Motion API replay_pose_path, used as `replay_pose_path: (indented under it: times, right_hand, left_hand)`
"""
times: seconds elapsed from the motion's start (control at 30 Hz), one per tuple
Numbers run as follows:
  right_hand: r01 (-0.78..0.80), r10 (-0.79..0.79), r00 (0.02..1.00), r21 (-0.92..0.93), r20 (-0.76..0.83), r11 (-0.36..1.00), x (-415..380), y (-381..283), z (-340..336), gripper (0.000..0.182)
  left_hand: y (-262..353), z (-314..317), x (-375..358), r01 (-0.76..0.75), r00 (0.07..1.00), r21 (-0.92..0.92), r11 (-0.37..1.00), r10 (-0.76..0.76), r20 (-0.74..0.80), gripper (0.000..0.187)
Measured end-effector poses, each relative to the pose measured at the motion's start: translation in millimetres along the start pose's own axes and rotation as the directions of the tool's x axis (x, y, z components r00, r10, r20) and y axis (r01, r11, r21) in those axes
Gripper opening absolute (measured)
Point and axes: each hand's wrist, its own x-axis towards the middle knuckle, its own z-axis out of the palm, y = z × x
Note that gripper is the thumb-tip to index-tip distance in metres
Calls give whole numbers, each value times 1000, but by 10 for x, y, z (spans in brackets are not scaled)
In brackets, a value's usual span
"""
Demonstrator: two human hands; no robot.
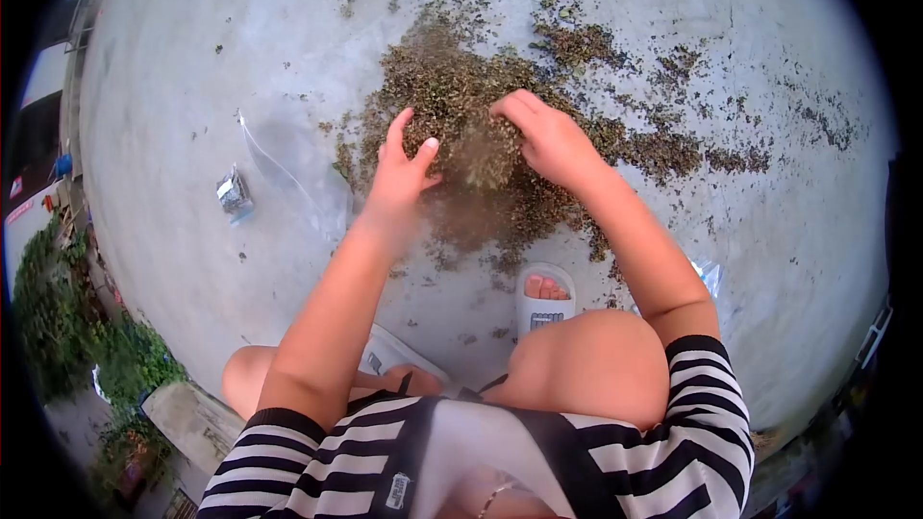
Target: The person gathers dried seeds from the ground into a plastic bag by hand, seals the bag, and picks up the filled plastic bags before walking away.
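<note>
A loose heap of dried, crumbly plant bits (423,86) lies on the concrete ground (288,19), its scatter trailing off toward twelve, one and three o'clock. The left hand (397,173) is wide open at the heap's eight o'clock edge, thumb and fingers spread, gripping nothing I can make out. The right hand (558,142) is half curled over the two o'clock side; whether it pinches any bits, I can't tell. A clear plastic bag (303,173) lies near nine o'clock, a small packet (234,195) beyond it, and a white slipper (546,317) sits at five.
</note>
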Motion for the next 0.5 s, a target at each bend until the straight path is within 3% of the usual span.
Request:
replay_pose_path:
  times: [0.03,0.07,0.1,0.13,0.2,0.23,0.27,0.33,0.37,0.43,0.5]
  right_hand:
    - [-34,31,999,-87,-34,996,44,-69,-122,67]
    - [-69,59,996,-171,-68,983,81,-126,-200,76]
    - [-137,156,988,-377,19,916,162,-87,-202,109]
    - [-142,183,982,-457,47,878,214,74,-81,118]
    - [-98,190,975,-544,116,834,279,49,115,120]
    - [-53,144,979,-510,141,859,282,-29,210,116]
    - [-8,62,990,-395,123,919,276,-18,378,98]
    - [33,-38,999,-244,-14,969,229,58,596,78]
    - [47,-58,996,-154,-72,987,196,79,561,71]
    - [62,-67,988,-46,-139,997,127,39,346,62]
    - [100,-97,983,9,-154,995,39,1,162,65]
  left_hand:
    - [-224,-93,190,-131,986,279,951,155,-64,82]
    - [-339,-172,347,-222,946,542,811,313,-82,95]
    - [-304,-234,454,-251,953,550,796,304,-4,130]
    - [-310,-202,525,-251,960,617,746,275,58,132]
    - [-278,18,639,-275,961,733,622,211,181,135]
    - [-286,166,648,-279,960,711,645,203,193,132]
    - [-294,270,655,-282,959,689,668,195,204,130]
    - [-344,258,677,-408,912,620,670,321,254,105]
    - [-286,228,612,-412,911,534,738,335,240,90]
    - [-87,193,381,-468,882,408,784,439,170,57]
    - [6,91,233,-504,863,351,789,474,174,48]
